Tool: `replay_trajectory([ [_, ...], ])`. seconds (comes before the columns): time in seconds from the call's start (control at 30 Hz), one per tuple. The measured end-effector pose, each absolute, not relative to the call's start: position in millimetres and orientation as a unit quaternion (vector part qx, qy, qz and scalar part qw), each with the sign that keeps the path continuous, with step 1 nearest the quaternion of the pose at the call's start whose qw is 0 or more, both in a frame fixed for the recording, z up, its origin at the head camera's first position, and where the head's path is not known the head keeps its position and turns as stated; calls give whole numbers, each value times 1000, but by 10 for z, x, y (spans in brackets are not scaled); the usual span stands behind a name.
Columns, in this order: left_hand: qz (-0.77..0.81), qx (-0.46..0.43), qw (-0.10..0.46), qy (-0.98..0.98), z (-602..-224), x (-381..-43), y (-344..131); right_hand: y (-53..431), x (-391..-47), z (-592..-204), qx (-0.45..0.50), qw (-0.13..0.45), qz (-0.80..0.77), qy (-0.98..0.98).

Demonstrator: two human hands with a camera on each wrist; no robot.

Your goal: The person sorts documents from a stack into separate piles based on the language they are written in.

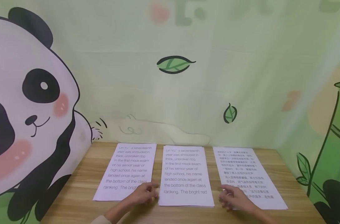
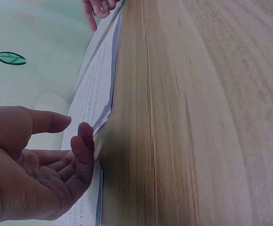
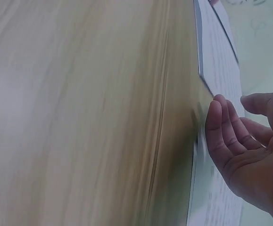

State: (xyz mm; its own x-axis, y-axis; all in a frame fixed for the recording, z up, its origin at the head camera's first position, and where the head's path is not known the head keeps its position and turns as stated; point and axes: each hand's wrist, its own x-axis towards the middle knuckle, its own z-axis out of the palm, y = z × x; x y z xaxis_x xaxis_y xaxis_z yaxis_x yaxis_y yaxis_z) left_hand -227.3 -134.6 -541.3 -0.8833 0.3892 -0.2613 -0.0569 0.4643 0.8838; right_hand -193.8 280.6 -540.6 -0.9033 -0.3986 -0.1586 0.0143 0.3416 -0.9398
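Three stacks of printed paper lie side by side. Both the left stack (image 1: pixel 130 169) and the middle stack (image 1: pixel 185 199) carry large English text, while the right stack (image 1: pixel 242 158) bears Chinese characters. My left hand (image 1: pixel 143 193) hovers by the lower left edge of the middle stack, overlapping the left stack's lower right corner. In the left wrist view its fingers (image 2: pixel 82 157) are loosely bent, with nothing between them and the thumb. Over the right stack's lower left corner is my right hand (image 1: pixel 233 198); in the right wrist view its fingers (image 3: pixel 226 136) bend loosely around nothing.
The stacks rest on a wood-grain table (image 1: pixel 72 193), whose bare surface fills much of both wrist views. Behind it hangs a pale green cloth backdrop (image 1: pixel 125 77) with a panda, leaves and bamboo printed on it.
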Motion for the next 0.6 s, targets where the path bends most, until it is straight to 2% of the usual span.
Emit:
replay_trajectory([
  [0.6,501,106,251,821,-5373,-2218,-1280,2544,-1943,-5496,-99,221,-537,808],
])
